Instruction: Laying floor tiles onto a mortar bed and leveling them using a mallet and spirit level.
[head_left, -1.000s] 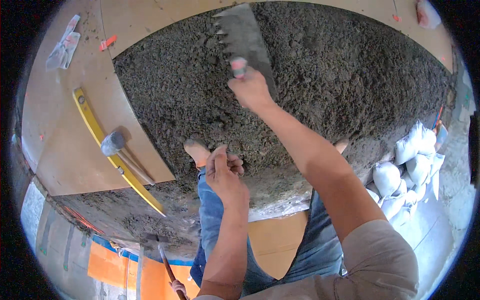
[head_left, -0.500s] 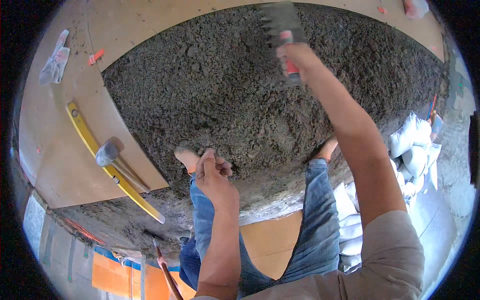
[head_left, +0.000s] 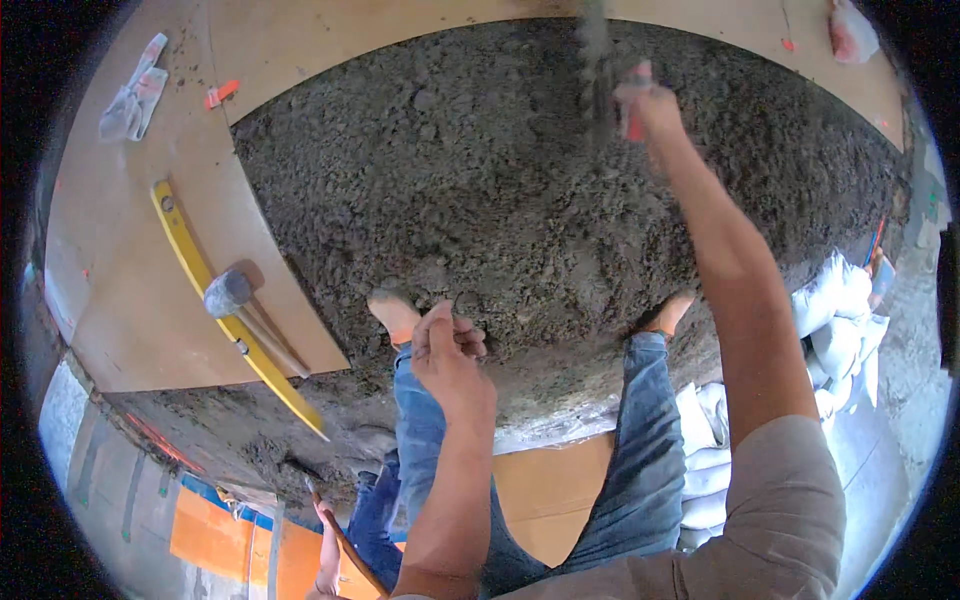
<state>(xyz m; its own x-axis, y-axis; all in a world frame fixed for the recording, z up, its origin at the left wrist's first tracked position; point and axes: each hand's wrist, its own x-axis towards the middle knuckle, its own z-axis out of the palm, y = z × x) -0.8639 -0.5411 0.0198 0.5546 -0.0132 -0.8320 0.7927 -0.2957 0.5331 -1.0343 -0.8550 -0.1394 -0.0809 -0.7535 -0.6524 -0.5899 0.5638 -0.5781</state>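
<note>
My right hand (head_left: pixel 655 105) is wrapped round the red grip of a notched trowel (head_left: pixel 596 70), stretched out over the dark, crumbly mortar-like bed (head_left: pixel 450 180). Motion smears the blade, which appears nearly edge-on, close to the bed's far edge. Close to my body, my left hand (head_left: pixel 450 350) hangs above my left leg with its fingers curled in. Nothing shows in its grasp. My feet stand apart at the near side of the bed.
Left on a tan board (head_left: pixel 130 300) lie a yellow spirit level (head_left: pixel 185 240), a grey-headed mallet (head_left: pixel 228 292) and a white glove-like cloth (head_left: pixel 135 105). White sacks (head_left: pixel 708 480) are stacked at right. Lower left, another person's hand (head_left: pixel 324 512) grips a long wooden handle (head_left: pixel 350 555).
My right hand has swung right with the trowel, whose blade has turned from broadside to nearly edge-on. My left hand stays curled. The whole view has shifted slightly.
</note>
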